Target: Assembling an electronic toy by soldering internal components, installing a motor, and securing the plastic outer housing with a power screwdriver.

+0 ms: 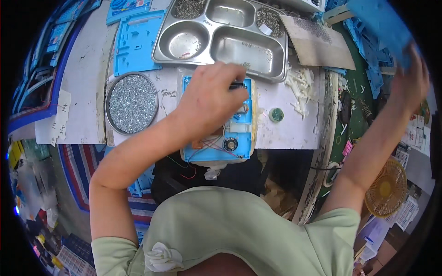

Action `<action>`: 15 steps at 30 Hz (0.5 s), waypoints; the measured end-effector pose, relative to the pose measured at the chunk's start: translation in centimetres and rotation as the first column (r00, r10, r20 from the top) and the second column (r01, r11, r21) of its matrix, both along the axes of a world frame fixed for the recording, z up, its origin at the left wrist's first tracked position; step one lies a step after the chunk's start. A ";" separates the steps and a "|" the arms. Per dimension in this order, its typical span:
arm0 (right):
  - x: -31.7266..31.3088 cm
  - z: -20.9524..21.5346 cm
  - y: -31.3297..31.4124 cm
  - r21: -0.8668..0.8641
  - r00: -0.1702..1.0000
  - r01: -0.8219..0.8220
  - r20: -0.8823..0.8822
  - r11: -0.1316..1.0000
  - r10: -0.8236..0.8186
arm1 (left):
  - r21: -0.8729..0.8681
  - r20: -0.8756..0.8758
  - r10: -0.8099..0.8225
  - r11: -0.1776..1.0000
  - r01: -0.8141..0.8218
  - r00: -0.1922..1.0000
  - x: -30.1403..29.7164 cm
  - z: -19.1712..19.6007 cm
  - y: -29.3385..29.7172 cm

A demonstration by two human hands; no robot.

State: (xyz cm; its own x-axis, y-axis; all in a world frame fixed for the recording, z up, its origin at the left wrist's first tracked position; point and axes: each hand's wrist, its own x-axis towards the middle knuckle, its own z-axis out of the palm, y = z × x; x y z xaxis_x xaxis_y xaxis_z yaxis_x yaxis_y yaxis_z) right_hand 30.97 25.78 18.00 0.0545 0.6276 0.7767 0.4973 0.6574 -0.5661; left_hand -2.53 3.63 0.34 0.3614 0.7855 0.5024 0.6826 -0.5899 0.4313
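There were two hands [209, 99], one metal tray [209, 30] with five visible compartments [246, 50], one round dish [107, 105], one small speaker [230, 145], one yellow basket [386, 188] and one white flower [161, 257].

Flat blue wired casing [245, 141], raised blue panel [383, 26]

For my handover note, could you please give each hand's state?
Left hand: curled over the blue casing; its grip cannot be told.
Right hand: closed on a blue panel.

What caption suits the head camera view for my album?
Left hand over a wired blue casing, right hand holding a blue panel, a dish of small metal parts at left.
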 end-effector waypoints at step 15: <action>-2.8 -8.8 -21.9 -0.507 0.788 -0.547 -0.581 0.666 0.204 | -0.130 0.349 -0.008 0.990 0.057 0.937 -4.7 2.9 0.9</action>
